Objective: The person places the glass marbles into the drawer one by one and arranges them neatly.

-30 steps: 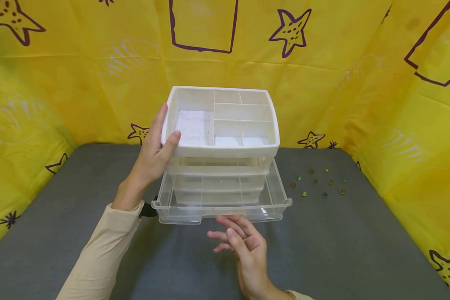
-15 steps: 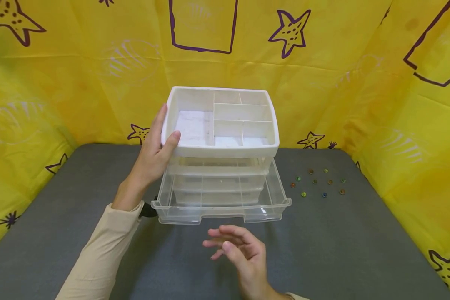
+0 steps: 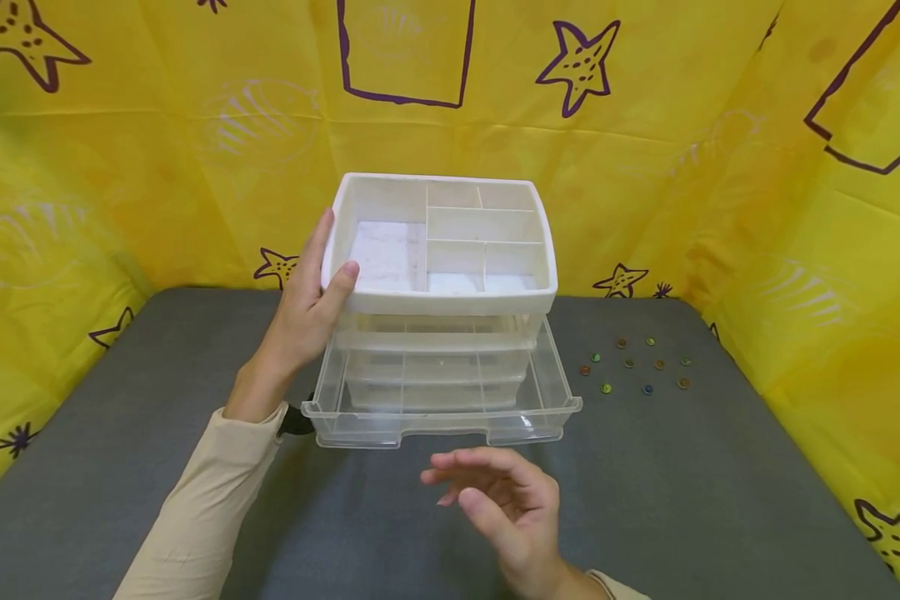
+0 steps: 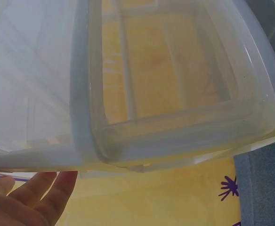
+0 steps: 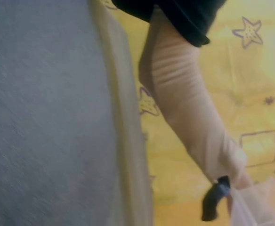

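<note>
A white plastic drawer organizer [image 3: 438, 302] stands mid-table, its divided top tray facing me. Its clear bottom drawer [image 3: 457, 423] is pulled out toward me, with nothing visible inside. My left hand [image 3: 300, 317] grips the left side of the top tray, thumb over the rim and fingers along the outside. In the left wrist view the fingers [image 4: 57, 197] touch the edge of the translucent side wall [image 4: 184, 132]. In front of the drawer hovers my right hand [image 3: 506, 512], palm turned left, fingers loosely bent and holding nothing, apart from the drawer.
Several small round pieces [image 3: 647, 389], green, brown and blue, lie scattered on the grey table [image 3: 690, 483] right of the organizer. Yellow cloth [image 3: 450, 142] with starfish drawings hangs behind and at both sides.
My right hand has drawn back from the bottom drawer's front edge, moving down and slightly right. The left hand and the organizer have stayed put.
</note>
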The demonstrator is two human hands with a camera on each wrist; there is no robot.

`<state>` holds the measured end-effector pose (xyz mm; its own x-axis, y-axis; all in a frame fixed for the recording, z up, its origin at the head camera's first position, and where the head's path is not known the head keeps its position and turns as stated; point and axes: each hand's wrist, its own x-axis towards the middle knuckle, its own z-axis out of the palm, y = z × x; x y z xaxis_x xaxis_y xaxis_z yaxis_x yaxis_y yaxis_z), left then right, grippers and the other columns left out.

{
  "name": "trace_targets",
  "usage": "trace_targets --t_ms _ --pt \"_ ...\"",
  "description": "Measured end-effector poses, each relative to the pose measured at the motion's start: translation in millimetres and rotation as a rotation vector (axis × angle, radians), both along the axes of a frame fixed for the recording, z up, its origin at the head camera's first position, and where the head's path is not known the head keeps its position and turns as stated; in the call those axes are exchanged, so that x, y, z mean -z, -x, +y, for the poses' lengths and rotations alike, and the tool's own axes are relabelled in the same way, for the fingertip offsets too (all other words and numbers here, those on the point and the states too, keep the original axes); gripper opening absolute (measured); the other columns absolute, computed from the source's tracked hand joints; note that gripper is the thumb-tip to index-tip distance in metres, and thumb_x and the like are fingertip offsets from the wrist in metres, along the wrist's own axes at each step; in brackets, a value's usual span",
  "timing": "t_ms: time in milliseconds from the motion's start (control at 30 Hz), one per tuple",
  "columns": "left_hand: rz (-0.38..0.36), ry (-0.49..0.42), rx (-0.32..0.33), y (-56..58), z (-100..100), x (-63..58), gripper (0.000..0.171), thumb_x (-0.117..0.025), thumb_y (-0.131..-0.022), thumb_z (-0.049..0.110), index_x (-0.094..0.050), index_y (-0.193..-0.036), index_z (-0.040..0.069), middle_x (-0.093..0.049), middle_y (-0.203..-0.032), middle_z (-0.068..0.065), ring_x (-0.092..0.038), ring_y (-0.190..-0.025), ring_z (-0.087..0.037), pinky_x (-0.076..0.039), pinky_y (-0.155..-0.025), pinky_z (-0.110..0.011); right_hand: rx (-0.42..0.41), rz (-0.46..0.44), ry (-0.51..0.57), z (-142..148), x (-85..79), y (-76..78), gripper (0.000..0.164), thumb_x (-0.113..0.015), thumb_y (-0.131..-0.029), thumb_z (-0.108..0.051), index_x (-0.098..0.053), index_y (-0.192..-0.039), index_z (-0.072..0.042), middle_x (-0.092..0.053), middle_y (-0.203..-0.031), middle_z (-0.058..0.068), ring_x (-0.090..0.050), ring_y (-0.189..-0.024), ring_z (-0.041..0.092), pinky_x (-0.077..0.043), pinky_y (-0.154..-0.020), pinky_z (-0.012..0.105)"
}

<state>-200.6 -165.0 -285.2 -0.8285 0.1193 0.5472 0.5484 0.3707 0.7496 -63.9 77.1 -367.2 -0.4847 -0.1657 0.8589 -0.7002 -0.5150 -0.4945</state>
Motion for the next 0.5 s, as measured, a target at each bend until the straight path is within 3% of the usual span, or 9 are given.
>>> trace_targets --t_ms 233,500 --pt "-0.008 -0.009 0.008 -0.4 0 -0.6 0.066 -0.045 -0.102 0.017 -0.014 -0.160 0.012 -0.017 -0.166 -0.004 -0.024 -0.147 -0.023 -0.017 -0.121 -0.051 0.011 0.048 0.014 14 -16.9 7.8 0.031 -0.046 -0.096 0.010 -0.057 -0.124 0.010 -0.071 -0.121 0.009 -0.073 -0.101 0.022 -0.058 -0.067 0.033" --pt "-0.009 -0.018 0.014 -0.1 1 -0.3 0.067 -0.046 -0.102 0.016 -0.014 -0.160 0.012 -0.017 -0.166 -0.005 -0.025 -0.146 -0.025 -0.018 -0.120 -0.053 0.031 -0.008 0.030 33 -36.8 14.9 0.032 -0.045 -0.096 0.009 -0.059 -0.125 0.007 -0.072 -0.117 0.007 -0.073 -0.098 0.021 -0.058 -0.067 0.031"
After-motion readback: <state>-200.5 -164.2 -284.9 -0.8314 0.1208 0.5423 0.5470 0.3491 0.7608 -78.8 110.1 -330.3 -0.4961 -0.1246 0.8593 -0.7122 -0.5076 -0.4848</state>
